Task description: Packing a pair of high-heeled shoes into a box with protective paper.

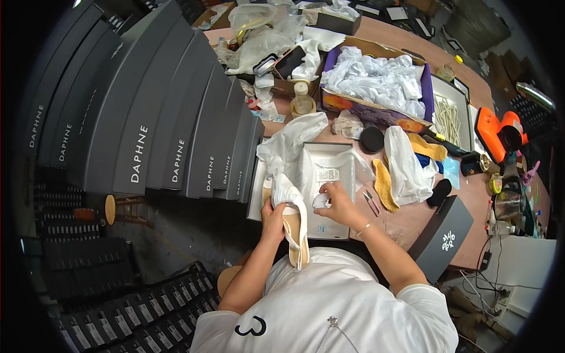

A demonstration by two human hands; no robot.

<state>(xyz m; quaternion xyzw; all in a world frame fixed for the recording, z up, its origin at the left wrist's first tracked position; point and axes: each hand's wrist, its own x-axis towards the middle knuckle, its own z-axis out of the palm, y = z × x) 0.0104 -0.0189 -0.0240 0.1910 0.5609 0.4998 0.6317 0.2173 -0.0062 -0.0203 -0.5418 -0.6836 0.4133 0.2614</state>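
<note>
- Left hand (272, 216) clasps a beige sandal (296, 235) about its middle, fingers wrapped shut; sole tilted toward the body, toe end half wrapped in white tissue paper (286, 191), apparently to keep the paper in place.
- Right hand (335, 203) pinches a small wad of white paper (321, 201), fingertips pressed together, just beside the sandal and over the open shoe box (338, 226).
- The box sits at the table's near edge, lined with tissue, a printed slip (328, 175) lying inside.
- Yellow insoles (384, 185), small snips (371, 202) and a dark box lid (442, 238) lie to the right, within reach.
- Stacked grey shoe boxes (147, 106) stand to the left.
</note>
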